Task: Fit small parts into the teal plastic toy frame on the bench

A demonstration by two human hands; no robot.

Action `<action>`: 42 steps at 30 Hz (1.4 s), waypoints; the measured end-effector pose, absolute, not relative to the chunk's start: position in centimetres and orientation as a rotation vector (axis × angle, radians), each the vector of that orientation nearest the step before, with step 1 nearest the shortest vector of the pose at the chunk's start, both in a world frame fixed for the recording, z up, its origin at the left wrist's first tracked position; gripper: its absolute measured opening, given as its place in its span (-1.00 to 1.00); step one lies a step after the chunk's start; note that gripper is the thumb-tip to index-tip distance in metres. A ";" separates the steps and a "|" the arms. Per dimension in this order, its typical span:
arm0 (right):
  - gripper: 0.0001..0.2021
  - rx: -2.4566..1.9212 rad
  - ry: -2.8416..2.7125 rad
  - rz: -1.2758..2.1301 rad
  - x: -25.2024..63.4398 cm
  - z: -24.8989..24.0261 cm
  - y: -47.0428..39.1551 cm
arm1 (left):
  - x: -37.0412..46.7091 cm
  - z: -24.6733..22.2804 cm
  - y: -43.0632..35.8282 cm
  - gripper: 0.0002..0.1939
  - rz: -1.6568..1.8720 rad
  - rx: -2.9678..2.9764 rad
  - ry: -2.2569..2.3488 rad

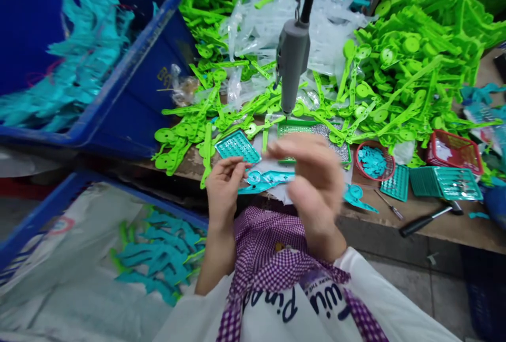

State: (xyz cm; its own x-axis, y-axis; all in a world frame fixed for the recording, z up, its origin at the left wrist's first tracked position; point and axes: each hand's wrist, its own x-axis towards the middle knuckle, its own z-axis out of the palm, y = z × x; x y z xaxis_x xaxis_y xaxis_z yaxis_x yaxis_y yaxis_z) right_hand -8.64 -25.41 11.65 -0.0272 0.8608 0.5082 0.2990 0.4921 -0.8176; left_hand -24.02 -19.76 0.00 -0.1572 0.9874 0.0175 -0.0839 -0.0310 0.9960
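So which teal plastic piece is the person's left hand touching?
The flat teal piece lying at the bench edge by the left hand; the other teal pieces sit in the blue bins.

You're working under bright, even light from above, and colours come out vivid, almost oversaturated on the heap of green parts at the far right. Shadows are soft and short; the darkest patch lies under the near edge of the surface. Your right hand is smeared by motion blur, its fingers ghosted and see-through, while your left hand reads fairly sharp. The clear plastic bags at the far side throw pale glare. Lens distortion bows the blue crate at the left, and the corners go soft.
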 end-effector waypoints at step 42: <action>-0.75 -1.773 -2.211 0.279 -6.3 -1.8 -21.8 | -31.8 -3.5 -10.4 -0.62 1.022 1.992 1.796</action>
